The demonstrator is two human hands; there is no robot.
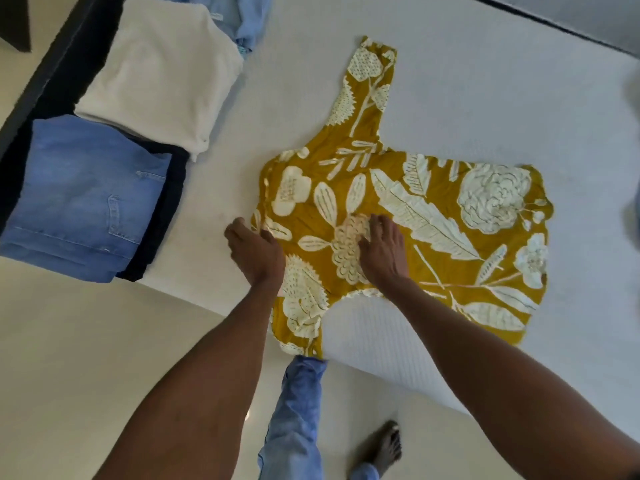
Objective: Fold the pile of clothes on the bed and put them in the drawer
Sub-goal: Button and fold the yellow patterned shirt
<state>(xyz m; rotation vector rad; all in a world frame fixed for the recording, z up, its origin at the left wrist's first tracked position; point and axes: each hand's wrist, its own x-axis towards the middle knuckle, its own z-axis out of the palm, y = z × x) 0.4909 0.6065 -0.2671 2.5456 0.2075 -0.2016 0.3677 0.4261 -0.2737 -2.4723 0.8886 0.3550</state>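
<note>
Your right hand [381, 251] is pressing flat, fingers straight, on the mustard floral top [415, 230] lying spread at mid-frame on the bed [485, 98], while your left hand [254, 252] is pinching its collar edge. Folded jeans [79, 199] and a white folded garment [162, 74] are sitting upper left.

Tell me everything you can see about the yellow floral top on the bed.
The yellow floral top is mustard with large cream flowers and leaves, in thin, slightly wrinkled woven-looking cloth. It lies spread flat on the white bed, not yet folded. One sleeve stretches away from the person; the other reaches the near bed edge and hangs slightly over it. The right hand presses flat on its middle, and the left hand grips its left edge.
</note>
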